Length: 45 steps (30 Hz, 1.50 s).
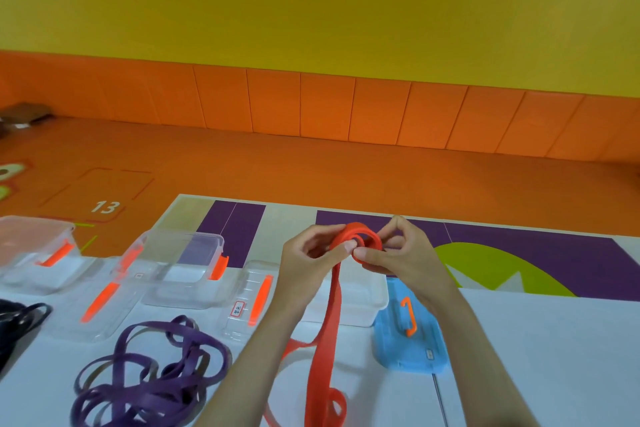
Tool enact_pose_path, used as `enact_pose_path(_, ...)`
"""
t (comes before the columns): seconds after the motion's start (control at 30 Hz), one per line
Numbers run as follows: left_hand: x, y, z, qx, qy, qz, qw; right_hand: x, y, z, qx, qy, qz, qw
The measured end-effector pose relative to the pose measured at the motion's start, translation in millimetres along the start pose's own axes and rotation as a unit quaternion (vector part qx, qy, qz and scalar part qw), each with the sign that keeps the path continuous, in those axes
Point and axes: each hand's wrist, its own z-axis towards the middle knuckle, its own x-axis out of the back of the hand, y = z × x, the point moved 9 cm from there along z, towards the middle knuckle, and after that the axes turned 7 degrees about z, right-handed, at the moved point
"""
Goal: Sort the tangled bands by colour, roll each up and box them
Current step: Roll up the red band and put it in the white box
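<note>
Red band, flat and rubbery, coiled into a loose roll, pinched by both hands

Matt, perhaps rubbery red band; glossy clear plastic boxes.

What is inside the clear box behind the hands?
In the box, the visible right part looks bare, no band showing. The left hand, right hand and hanging red band cover the rest, so that part cannot be judged.
</note>
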Motion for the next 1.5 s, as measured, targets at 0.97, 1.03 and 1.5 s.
enact_pose_path(0.97,-15,-30,-10,0.108,0.037,-0.145,0.983,1,22,4,0.006,0.141,0.233,0.962)
enact_pose_path(1.03,-15,-30,-11,0.107,0.052,-0.15,0.981,-6,27,0,0.016,0.147,0.263,0.953)
enact_pose_path(1.5,-12,-34,-2,0.146,0.025,-0.231,0.962,-25,42,-4,-0.019,0.075,0.28,0.957)
